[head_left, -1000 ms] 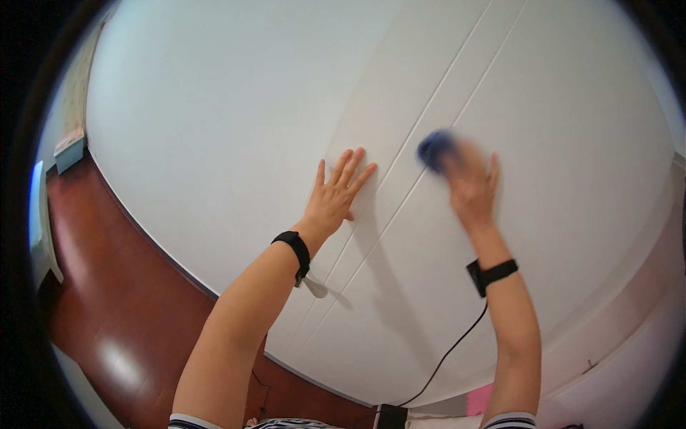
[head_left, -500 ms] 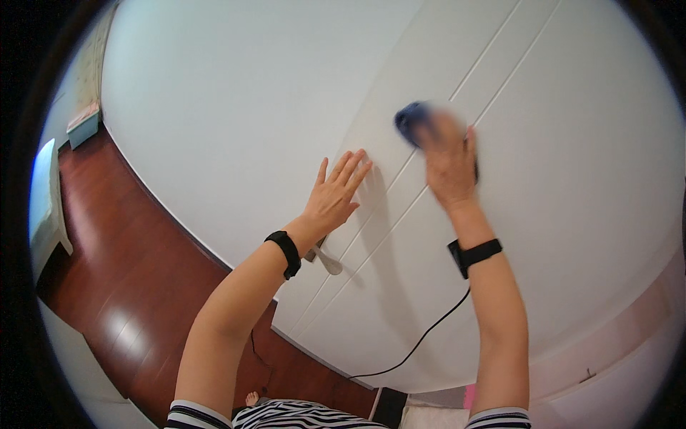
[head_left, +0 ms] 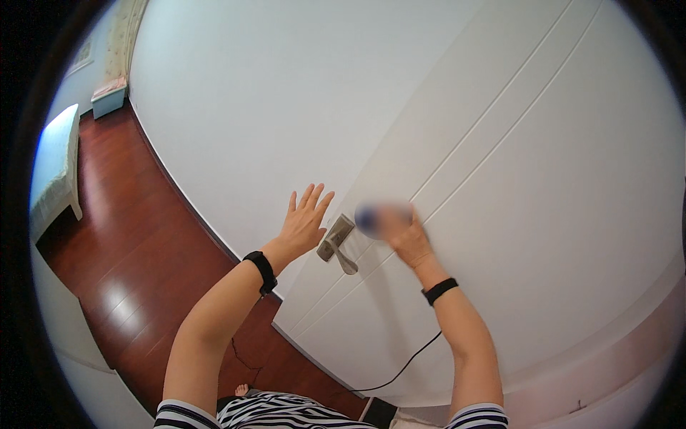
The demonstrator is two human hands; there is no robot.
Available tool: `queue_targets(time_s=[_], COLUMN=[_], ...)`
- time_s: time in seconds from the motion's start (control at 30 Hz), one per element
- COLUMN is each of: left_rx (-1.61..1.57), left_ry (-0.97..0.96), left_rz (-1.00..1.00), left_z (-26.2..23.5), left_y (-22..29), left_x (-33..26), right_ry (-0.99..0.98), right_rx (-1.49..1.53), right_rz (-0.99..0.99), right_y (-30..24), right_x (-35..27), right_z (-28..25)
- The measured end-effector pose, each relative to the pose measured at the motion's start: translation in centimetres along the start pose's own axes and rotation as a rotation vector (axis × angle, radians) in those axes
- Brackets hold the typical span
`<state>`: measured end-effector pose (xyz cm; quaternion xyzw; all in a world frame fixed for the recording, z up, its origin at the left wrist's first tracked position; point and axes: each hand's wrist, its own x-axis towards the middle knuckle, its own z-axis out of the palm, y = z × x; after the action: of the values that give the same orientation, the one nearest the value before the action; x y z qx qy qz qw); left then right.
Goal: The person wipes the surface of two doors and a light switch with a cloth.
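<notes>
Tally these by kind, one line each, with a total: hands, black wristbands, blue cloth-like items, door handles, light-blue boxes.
Left hand and right hand: 2
Black wristbands: 2
Blue cloth-like item, blurred, at the right hand: 1
Door handle: 1
Light-blue box: 1
Total: 7

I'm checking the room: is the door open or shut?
The door looks open: its lower corner juts past the wall's skirting, out over the floor.
</notes>
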<state>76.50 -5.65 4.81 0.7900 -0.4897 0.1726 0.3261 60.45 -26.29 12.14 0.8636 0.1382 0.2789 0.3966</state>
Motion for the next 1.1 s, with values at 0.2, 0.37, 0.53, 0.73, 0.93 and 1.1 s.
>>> queue_targets(time_s=[0.2, 0.37, 0.53, 0.73, 0.93, 1.1], left_rx=[-0.068, -0.097, -0.130, -0.155, -0.117, -0.083], left_ry=[0.007, 0.013, 0.045, 0.115, 0.061, 0.007], left_rz=[0.001, 0.072, 0.087, 0.031, -0.031, -0.059], left_z=[-0.6, -2.2, -3.0, -2.8, -1.8, -1.3], left_y=[1.3, 2.8, 2.8, 1.4, -1.0, -1.8], left_x=[0.9, 1.6, 1.8, 1.9, -0.5, -2.9], right_ry=[0.250, 0.354, 0.406, 0.286, 0.132, -0.036], right_rx=[-0.338, -0.419, -0.354, -0.222, 0.035, 0.141], right_rz=[0.285, 0.454, 0.436, 0.250, 0.074, 0.007], right_y=[11.5, 19.4, 19.7, 14.6, 3.4, -4.0], right_x=[8.0, 13.3, 15.7, 16.1, 11.2, 6.4], right_z=[-5.7, -10.4, -10.2, -7.7, 0.2, 4.5])
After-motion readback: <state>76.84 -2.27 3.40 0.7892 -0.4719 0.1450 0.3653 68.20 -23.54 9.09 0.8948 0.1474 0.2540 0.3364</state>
